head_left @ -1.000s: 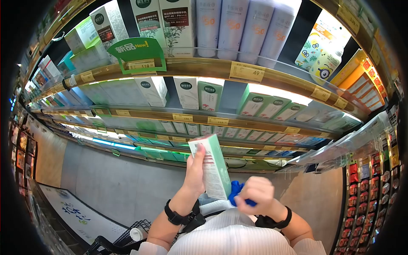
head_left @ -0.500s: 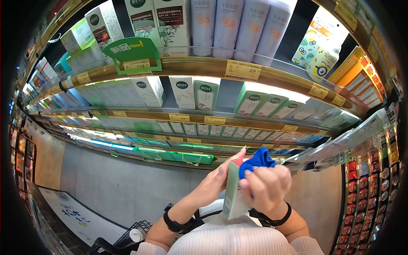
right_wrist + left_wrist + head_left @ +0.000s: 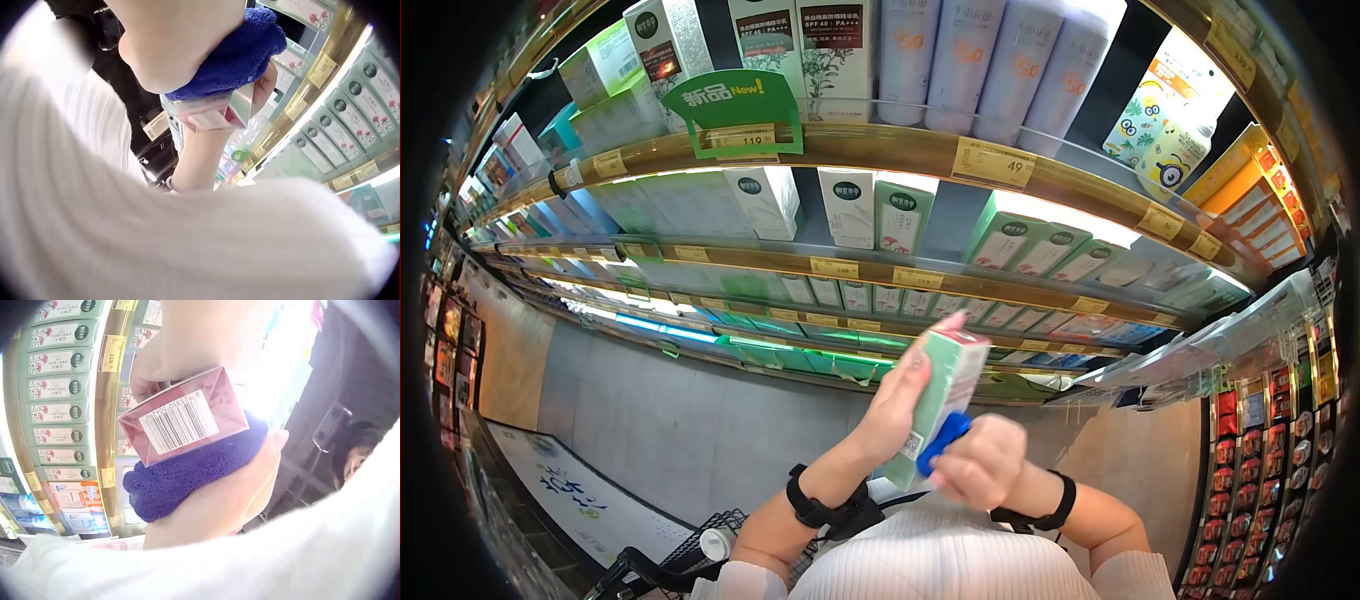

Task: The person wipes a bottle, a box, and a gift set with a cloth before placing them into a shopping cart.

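Note:
My left hand (image 3: pixel 900 395) grips a tall pale green carton (image 3: pixel 950 365), tilted in front of my chest. Its pinkish-red end with a white barcode label (image 3: pixel 178 422) shows in the left wrist view. A blue terry cloth (image 3: pixel 943 443) is bunched in my right hand (image 3: pixel 985 465), fingers curled round it. The cloth lies against the carton's lower part in the head view. From the right wrist, the blue cloth (image 3: pixel 240 56) covers one side of the carton (image 3: pixel 215 112), with left-hand fingertips showing behind it.
Ahead are shelves with gold price rails (image 3: pixel 840 268). Green and white cartons (image 3: pixel 905 215) and lilac spray bottles (image 3: pixel 960 60) stand on them. A green new-product sign (image 3: pixel 735 105) juts out at upper left. A black basket (image 3: pixel 725 520) with a white-lidded item sits at lower left.
The carton has been turned and tilted in my left hand. My right hand brought the cloth up to the carton's upper end, then down along it to the lower part.

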### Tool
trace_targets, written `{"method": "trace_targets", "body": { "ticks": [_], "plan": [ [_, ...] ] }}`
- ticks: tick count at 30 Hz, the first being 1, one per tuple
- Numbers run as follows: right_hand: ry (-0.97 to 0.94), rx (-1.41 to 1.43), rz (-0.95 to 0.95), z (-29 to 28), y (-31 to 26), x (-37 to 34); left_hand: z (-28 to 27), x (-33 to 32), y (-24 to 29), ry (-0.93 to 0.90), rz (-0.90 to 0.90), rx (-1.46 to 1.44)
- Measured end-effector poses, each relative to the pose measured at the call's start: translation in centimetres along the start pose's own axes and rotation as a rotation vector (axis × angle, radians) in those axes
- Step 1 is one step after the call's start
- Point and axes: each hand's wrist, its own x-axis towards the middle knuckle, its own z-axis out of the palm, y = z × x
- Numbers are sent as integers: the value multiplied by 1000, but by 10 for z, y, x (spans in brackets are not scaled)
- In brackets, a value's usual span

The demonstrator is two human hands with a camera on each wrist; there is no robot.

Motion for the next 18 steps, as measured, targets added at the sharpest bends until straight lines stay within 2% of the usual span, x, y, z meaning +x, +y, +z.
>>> {"method": "trace_targets", "body": {
  "ticks": [1, 3, 9, 11, 13, 15, 18],
  "plan": [
    [63, -90, 25, -3, 7, 6, 0, 0, 1, 0, 1, 0],
    [122, -208, 122, -13, 18, 22, 0, 0, 4, -154, -60, -11],
    [238, -304, 235, -8, 27, 32, 2, -10, -2, -83, -51, 61],
    [151, -167, 198, 2, 12, 23, -1, -10, -6, 4, -25, -20],
    [89, -17, 172, 14, -1, 5, -2, -5, -7, 205, 56, 23],
    [9, 90, 144, 15, -12, -3, -9, -1, -1, 258, 90, 16],
    [54, 161, 181, 11, -8, -8, -6, 2, 1, 289, 112, -38]
  ]
}}
